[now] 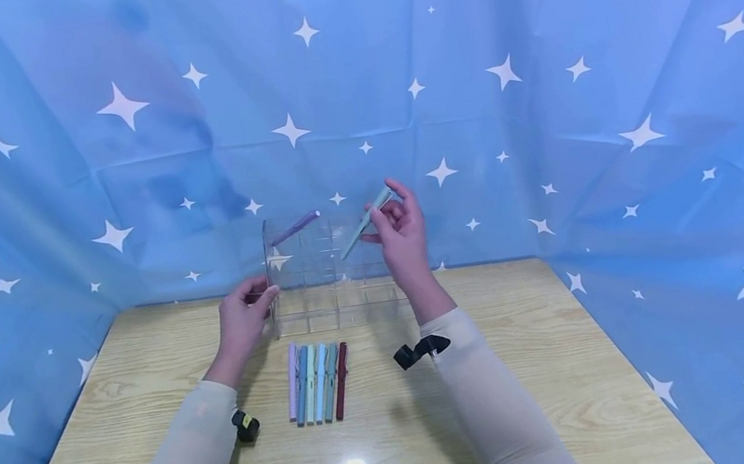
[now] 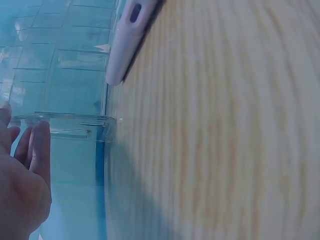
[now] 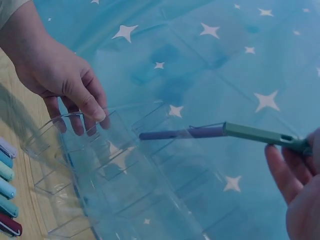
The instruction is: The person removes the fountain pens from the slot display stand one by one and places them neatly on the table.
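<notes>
A clear plastic organizer [image 1: 309,323] with several compartments stands at the back of the table. My left hand [image 1: 244,319] holds its left side, thumb in front and fingers behind; the left wrist view shows the fingertips at the clear wall. Raised over the organizer's right part, my right hand [image 1: 406,247] pinches a green pen [image 1: 365,225], its lower end slanting down to the left. A purple pen [image 1: 295,228] leans in the upper left compartment. In the right wrist view, the green pen [image 3: 260,134] lines up with the purple pen [image 3: 180,133].
In front of the organizer, several capped pens lie side by side, from a lilac pen [image 1: 292,384] on the left to a dark red pen [image 1: 341,381] on the right. A blue star-patterned curtain [image 1: 351,91] hangs behind the wooden table [image 1: 584,393].
</notes>
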The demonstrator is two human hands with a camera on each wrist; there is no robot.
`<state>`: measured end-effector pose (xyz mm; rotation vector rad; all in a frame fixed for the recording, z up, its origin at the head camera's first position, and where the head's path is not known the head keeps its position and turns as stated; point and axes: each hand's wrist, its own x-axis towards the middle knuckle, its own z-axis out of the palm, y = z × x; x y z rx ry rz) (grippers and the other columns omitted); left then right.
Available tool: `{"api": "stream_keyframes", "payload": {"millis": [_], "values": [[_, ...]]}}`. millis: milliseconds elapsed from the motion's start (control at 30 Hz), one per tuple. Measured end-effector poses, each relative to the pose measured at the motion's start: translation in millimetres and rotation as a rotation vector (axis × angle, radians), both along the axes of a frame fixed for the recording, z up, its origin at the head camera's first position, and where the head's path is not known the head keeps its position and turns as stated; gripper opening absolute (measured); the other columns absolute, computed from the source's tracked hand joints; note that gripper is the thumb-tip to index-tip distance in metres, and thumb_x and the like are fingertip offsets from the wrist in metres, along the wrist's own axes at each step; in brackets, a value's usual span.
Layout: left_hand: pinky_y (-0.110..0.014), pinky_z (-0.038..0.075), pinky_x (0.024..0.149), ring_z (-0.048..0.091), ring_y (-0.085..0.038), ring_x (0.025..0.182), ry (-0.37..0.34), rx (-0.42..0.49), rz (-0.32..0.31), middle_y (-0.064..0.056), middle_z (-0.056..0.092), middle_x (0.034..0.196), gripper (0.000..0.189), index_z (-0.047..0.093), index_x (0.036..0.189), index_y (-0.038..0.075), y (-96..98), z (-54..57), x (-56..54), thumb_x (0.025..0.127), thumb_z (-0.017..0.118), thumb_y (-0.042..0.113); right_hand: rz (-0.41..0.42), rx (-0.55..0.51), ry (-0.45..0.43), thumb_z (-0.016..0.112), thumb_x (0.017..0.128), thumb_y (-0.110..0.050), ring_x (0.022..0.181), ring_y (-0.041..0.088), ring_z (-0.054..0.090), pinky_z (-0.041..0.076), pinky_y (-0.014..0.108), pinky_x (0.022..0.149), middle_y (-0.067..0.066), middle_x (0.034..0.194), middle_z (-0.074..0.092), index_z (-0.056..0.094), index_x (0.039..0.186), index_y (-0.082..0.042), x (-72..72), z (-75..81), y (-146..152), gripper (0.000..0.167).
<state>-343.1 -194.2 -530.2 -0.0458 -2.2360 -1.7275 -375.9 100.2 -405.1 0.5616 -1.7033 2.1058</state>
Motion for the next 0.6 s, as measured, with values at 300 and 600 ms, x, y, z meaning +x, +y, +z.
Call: {"api": "stream_keyframes", "payload": {"millis": [300,600], "values": [[-0.022,0.065,0.077,0.067,-0.024,0.099,-0.005,-0.007,0.001,-0.02,0.073,0.115,0.045,0.071,0.139,-0.002,-0.4,-0.1,0.6,0.107,0.078,0.029,0.014,0.057,-0.07,0.071,0.109,-0.006,0.118,0.054,0.067,0.07,0.04,0.076,0.013,0.109,0.069,0.059,0.157,-0.03,12.0,-13.1,10,0.055],[-0.022,0.065,0.078,0.067,-0.022,0.099,-0.011,0.0,-0.001,-0.02,0.074,0.115,0.043,0.072,0.138,-0.002,-0.9,-0.4,0.2,0.107,0.078,0.028,0.059,0.109,-0.14,0.077,0.105,-0.006,0.096,0.021,0.073,0.07,0.05,0.079,0.005,0.103,0.067,0.062,0.155,-0.026,21.7,-30.2,22,0.056]]}}
